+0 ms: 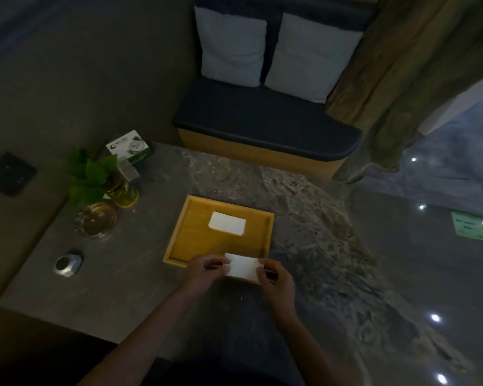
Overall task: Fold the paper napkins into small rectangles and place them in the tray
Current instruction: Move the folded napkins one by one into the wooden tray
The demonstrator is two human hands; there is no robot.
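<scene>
A yellow wooden tray lies on the grey stone table. One white napkin folded into a small rectangle rests flat in the tray's far half. A second folded white napkin is held over the tray's near edge. My left hand pinches its left end and my right hand pinches its right end. The tray's near right corner is hidden behind the napkin and my right hand.
Left of the tray stand a green plant in a glass vase, a glass ashtray, a small metal object and a white card stand. A dark bench with two pale cushions sits beyond the table.
</scene>
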